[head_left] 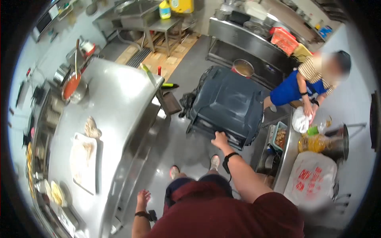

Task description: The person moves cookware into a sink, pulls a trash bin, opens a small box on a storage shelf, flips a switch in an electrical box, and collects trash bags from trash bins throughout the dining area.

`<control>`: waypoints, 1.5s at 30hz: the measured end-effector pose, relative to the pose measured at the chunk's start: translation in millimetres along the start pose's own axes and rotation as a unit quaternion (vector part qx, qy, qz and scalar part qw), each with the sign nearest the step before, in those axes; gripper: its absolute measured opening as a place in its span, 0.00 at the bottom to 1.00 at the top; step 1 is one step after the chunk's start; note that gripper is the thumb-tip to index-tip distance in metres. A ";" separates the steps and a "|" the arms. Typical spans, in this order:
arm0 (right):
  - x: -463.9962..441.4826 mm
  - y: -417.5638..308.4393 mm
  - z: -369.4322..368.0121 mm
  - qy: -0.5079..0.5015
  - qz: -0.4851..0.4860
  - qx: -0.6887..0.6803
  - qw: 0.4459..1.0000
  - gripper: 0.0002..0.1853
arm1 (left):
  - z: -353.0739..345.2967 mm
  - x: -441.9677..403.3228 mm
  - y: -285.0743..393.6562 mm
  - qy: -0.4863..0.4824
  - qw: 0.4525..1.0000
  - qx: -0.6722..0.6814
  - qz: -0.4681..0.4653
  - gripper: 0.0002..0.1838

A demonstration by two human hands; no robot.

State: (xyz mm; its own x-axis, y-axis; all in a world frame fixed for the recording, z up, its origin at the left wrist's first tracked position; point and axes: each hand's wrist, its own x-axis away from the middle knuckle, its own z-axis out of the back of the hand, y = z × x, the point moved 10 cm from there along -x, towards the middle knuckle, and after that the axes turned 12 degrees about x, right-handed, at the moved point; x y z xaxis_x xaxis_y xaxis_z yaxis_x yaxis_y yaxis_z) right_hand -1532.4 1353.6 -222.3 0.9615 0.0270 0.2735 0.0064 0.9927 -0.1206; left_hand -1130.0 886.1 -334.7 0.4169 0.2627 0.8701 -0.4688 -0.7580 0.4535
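My right hand (220, 141) is closed on the handle bar at the near edge of a large dark grey wheeled bin (228, 101). The bin's lid is down, and black bag plastic (188, 104) sticks out along its left side. Low on the left, my left hand (143, 196) hangs beside my body with its fingers apart and nothing in it. It is nearest to the edge of the steel table (115, 95), without touching it.
A co-worker (291, 85) in a blue apron stands right of the bin, handling a white bag (301, 119). A cutting board (84, 162) and a pot of red sauce (74, 87) sit on the left table. Behind the bin are a steel counter (238, 33) and a round pot (243, 68).
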 end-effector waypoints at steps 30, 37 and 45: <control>490.5 -176.4 -189.6 -0.063 -0.028 -0.022 0.997 0.23 | 324.5 34.2 76.0 -0.046 0.965 -0.219 -0.136 0.24; 510.0 -192.3 -205.5 -0.070 -0.009 0.017 0.997 0.21 | 415.1 44.0 19.9 0.049 0.993 -0.062 0.088 0.21; 592.8 -151.8 -143.7 -0.140 -0.105 -0.109 0.979 0.22 | 510.1 37.8 13.7 0.031 0.990 -0.123 0.056 0.21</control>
State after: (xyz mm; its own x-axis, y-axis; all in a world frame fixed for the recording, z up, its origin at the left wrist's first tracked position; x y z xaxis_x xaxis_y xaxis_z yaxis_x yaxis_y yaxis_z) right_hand -923.9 1202.0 -179.0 0.8204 -0.1127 0.5605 0.2825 0.9322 -0.2261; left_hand -723.4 581.1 -393.9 0.3064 0.2263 0.9246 -0.6887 -0.6178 0.3795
